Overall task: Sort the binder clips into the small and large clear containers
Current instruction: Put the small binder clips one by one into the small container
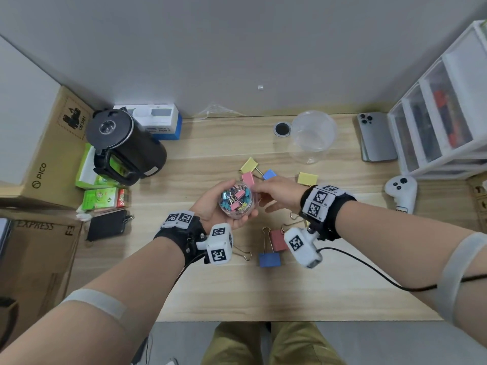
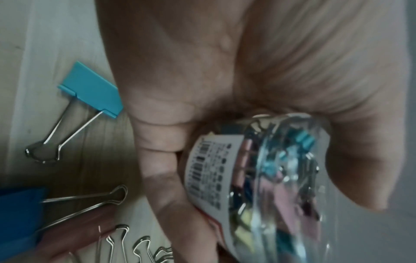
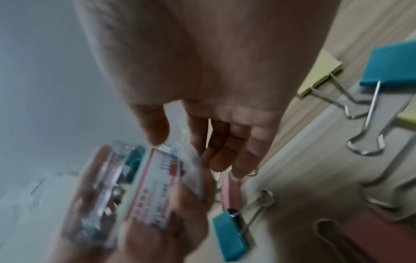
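Note:
My left hand [image 1: 210, 204] grips a small clear container [image 1: 236, 201] full of small coloured binder clips and holds it above the wooden table [image 1: 342, 285]; its label shows in the left wrist view [image 2: 207, 174]. My right hand [image 1: 271, 192] reaches in from the right, fingers loosely curled at the container's rim [image 3: 135, 192], with nothing seen in them. The large clear container [image 1: 313, 135] stands empty at the back. Large clips lie on the table: yellow [image 1: 249, 164], pink [image 1: 247, 178], blue [image 1: 269, 174], yellow [image 1: 307, 178], red [image 1: 278, 239], blue [image 1: 269, 259].
A black kettle [image 1: 123, 146] and cardboard boxes [image 1: 52, 159] crowd the left side. Green tea boxes [image 1: 102, 197] and a black wallet [image 1: 106, 225] lie beside them. At the right are a phone [image 1: 375, 135], a white drawer unit [image 1: 442, 114] and a white controller [image 1: 402, 188].

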